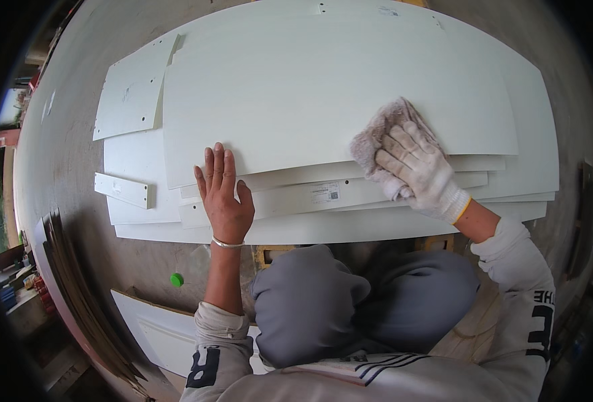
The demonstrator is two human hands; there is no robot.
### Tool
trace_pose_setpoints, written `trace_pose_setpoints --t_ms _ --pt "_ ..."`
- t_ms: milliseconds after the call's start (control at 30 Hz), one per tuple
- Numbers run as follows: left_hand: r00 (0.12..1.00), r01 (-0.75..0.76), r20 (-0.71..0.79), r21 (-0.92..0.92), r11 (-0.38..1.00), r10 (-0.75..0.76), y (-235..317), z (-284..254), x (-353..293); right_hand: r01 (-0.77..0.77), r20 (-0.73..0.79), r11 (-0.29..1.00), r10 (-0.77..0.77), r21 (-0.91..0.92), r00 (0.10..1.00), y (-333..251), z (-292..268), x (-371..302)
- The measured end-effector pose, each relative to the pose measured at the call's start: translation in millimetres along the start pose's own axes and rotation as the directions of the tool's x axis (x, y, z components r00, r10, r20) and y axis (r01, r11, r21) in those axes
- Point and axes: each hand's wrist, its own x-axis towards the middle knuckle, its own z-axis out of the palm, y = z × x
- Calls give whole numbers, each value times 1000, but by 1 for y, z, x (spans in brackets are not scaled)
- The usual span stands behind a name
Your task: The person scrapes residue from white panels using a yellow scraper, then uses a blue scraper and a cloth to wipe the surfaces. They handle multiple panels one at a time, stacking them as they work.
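Top panel: broad, white, flat (296, 80); spans the view from about 10 to 2 o'clock, uppermost of a loose stack. What carries the stack is mostly hidden.
Left hand: bare (227, 204), at 9 o'clock from centre; fingers straight, slightly apart, laid across the panel's near edge and clamped on nothing. Palm contact with the pieces below: cannot tell.
Right hand: gloved in white knit (418, 169), at 2 to 3 o'clock; fingers close together over a bunched cloth, holding it against the panel. Grip on the underside hidden.
Cloth: brownish-grey, plush (370, 142), on the panel at 2 o'clock. Judged soft and light; best gathered under palm and fingers.
Panel handling: looks thin and stiff; weight not certain, though the breadth suggests an awkward load. Smooth face probably slippery to a bare hand; corners likely to chip. Best hold judged to be the two short ends, one hand each; lower pieces jut past the near edge, so little room for fingers beneath.
Labelled strip: white, with sticker (276, 203), just below the panel's near edge, toward 6 o'clock.
Small panel: white, drilled (130, 90), at 10 o'clock.
Short strip: white (122, 189), at 9 o'clock.
Green cap: round (176, 280), at 8 o'clock.
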Motion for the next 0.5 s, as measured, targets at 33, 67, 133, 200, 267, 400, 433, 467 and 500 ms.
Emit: trace_pose_setpoints --t_ms 33,67,133,200,267,400,433,467,500 --pt "1000 -13 11 10 1000 13 0 2 2 52 -50 996 -48 69 998 -15 16 21" --pt "999 -24 22 25 999 23 -1 3 3 109 -91 989 -100 102 991 -29 31 43" --pt "998 -41 41 42 998 39 -3 -2 4 214 -159 970 -194 113 968 -70 60 101" --pt "998 -30 65 18 999 29 -1 -5 6 220 -69 964 -212 151 975 -100 70 142" --pt "998 -38 59 63 997 35 0 -6 8 197 -98 974 -186 113 978 -100 75 140" --pt "998 -64 -6 187 980 67 -8 -2 4 131 -164 980 -107 149 981 -42 47 68" --pt "996 -79 -22 185 980 85 -7 0 6 79 -180 994 -64 77 982 -21 37 40" --pt "994 -89 -43 180 980 98 -6 3 9 6 -128 1000 -5 11 992 0 23 6" --pt "991 -102 -65 177 979 115 -6 7 14 -57 -97 998 54 -20 994 20 9 -25"
